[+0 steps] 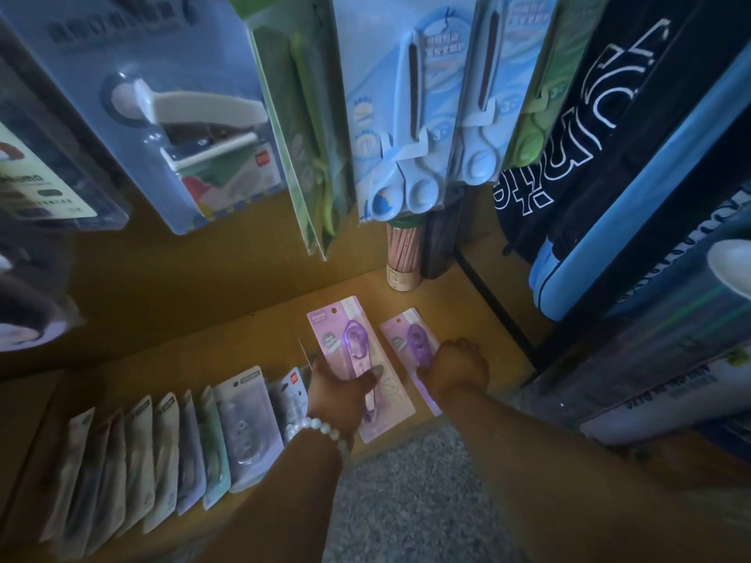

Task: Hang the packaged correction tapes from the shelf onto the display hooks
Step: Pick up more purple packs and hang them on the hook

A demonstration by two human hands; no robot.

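Observation:
My left hand (339, 394), with a white bead bracelet on the wrist, grips a pink packaged correction tape (345, 339) and holds it just above the wooden shelf (260, 339). A second pink packaged correction tape (410, 341) lies flat on the shelf to its right. My right hand (457, 369) rests on the lower end of that second pack, fingers curled over it. A row of several more packaged correction tapes (239, 424) leans along the shelf to the left.
Packs of scissors (410, 115) and a stapler pack (183, 115) hang from hooks above the shelf. A tub of pencils (402, 253) stands at the shelf's back. Blue and black bags (609, 156) fill the right side. Speckled floor (406, 501) lies below.

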